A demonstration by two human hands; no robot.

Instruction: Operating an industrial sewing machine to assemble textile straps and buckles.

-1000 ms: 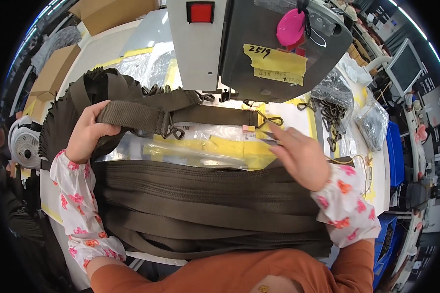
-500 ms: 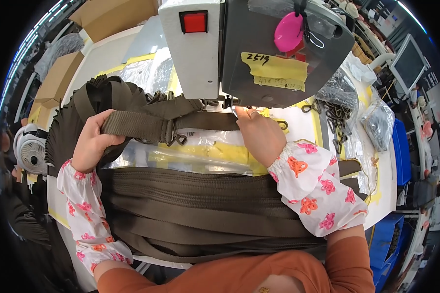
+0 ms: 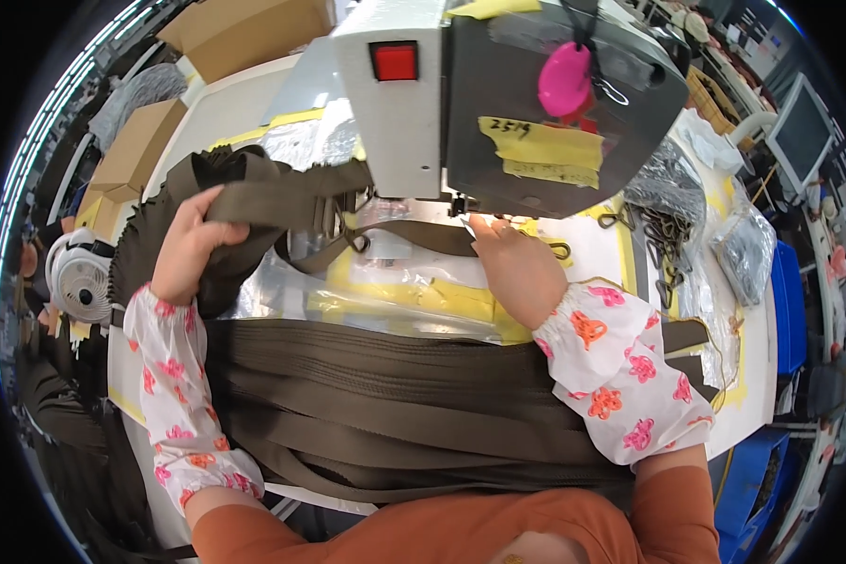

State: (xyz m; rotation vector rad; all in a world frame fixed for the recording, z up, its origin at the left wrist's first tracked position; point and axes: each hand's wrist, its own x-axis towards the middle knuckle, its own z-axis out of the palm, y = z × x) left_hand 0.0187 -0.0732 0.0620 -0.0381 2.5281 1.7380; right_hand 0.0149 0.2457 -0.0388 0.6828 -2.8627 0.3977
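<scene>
Landmark: the grey-and-white machine head [image 3: 512,92].
Left hand: the left hand [image 3: 194,246], left of the machine head, has thumb and fingers closed on the dark strap [image 3: 432,235].
Right hand: the right hand [image 3: 522,273], just in front of the machine head's lower end, touches the strap's right part; pinching or only pressing, I cannot tell.
Between hands: they are apart, and the strap runs across, front-left of the machine head, with a metal hook [image 3: 359,242] on it.
Just changed: compared with half a second ago, this stretch is less straight and now curves loosely; the right hand stays close by the machine head.
Meaning: I judge the left hand pulls less, so the right hand mostly governs the strap's position there.
Front of machine head: a stack of straps [image 3: 395,404].
Right of machine head: loose hooks [image 3: 665,240].
</scene>
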